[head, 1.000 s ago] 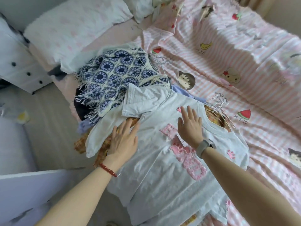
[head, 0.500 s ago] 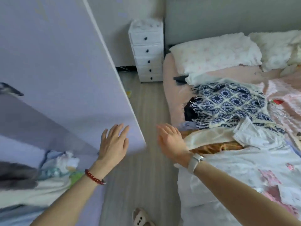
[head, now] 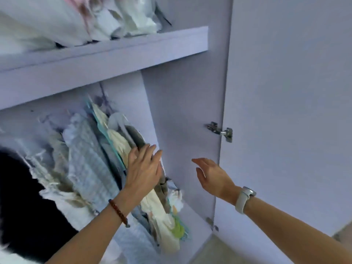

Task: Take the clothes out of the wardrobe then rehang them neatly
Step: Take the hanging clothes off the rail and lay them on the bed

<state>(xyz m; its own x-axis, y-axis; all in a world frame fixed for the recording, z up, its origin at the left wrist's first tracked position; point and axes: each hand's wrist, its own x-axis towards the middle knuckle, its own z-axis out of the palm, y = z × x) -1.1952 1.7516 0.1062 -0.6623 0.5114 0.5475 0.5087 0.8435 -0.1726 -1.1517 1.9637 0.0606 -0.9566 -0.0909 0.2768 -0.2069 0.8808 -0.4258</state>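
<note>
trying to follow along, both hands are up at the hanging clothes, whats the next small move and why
Probably close the left hand on the rightmost hanging clothes to lift out a bunch. It lies flat and open against them, the right hand is open in the bare gap beside them, and neither has a grip yet.

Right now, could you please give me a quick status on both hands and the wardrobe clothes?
Left hand open, flat against hanging pale clothes. Right hand open, empty, beside lilac wardrobe side panel. Nothing blocking.
</note>
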